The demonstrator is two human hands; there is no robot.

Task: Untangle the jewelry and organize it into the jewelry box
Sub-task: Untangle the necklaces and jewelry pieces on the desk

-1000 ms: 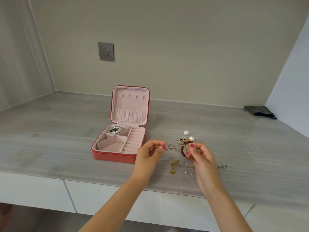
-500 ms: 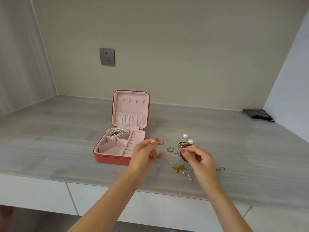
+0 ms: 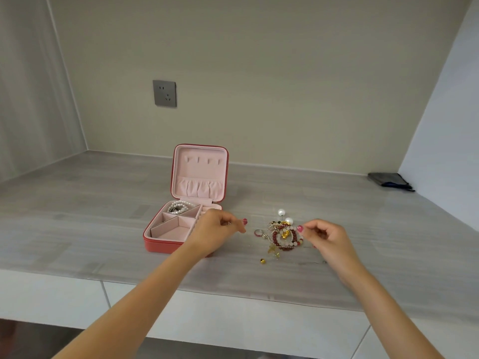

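The tangled jewelry [image 3: 283,235] lies right of centre on the surface [image 3: 363,229], just beside the open jewelry box [image 3: 181,224]. Left hand [image 3: 220,233] and right hand [image 3: 325,235] flank it, fingers curled; whether they pinch anything I cannot tell. Tease one strand free slowly, without yanking.

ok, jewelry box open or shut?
Open. The jewelry box lid stands upright, showing the pink lining; a pearl strand lies in the rear compartment.
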